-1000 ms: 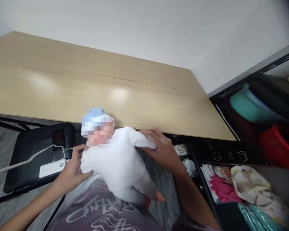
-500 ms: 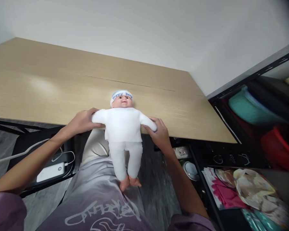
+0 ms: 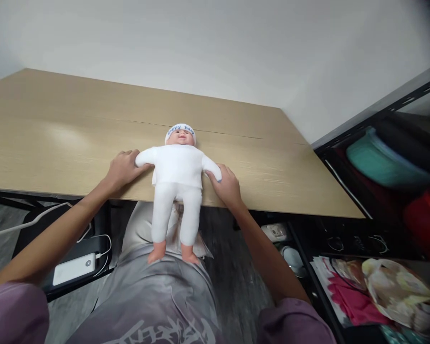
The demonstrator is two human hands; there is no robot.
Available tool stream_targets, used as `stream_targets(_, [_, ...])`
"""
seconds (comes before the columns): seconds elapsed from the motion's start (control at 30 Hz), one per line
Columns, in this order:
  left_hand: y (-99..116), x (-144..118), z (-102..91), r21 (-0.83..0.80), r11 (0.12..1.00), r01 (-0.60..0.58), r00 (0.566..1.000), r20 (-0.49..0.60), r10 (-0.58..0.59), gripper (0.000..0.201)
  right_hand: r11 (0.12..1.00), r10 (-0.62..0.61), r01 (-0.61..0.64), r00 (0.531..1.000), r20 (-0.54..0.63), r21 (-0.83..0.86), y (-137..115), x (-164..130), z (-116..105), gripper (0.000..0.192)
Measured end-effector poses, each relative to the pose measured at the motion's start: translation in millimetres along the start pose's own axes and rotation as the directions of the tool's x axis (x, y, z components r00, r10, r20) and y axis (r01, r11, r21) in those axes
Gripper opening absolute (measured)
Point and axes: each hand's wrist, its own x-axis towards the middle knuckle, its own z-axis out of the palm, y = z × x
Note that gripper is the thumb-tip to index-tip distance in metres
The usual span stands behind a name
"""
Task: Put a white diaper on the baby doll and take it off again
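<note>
I see the wooden table (image 3: pixel 75 138) filling the upper view. A baby doll (image 3: pixel 177 179) in white lies face-up at its near edge, head at twelve o'clock, legs hanging off toward six. My left hand (image 3: pixel 121 168) pinches its arm at nine; my right hand (image 3: pixel 228 184) grips the other at three.

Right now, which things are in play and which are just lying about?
In play: doll, left hand on its one arm, right hand on the other, wooden table under its torso.
Lying about: power bank, white cable, shelf of folded fabrics.
</note>
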Motion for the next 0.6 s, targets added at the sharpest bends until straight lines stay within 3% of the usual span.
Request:
stream_targets(0.3, [-23, 87, 26.9, -0.025, 0.996, 0.088, 0.992, -0.094, -0.09, 0.074, 0.996, -0.027, 0.022, 0.997, -0.065, -0.083, 31, 100, 53, 0.078])
stream_targets(0.6, [-51, 178, 45.3, -0.018, 0.997, 0.079, 0.987, -0.14, -0.081, 0.075, 0.992, -0.122, 0.119, 0.99, -0.065, -0.047, 62, 183, 81, 0.081])
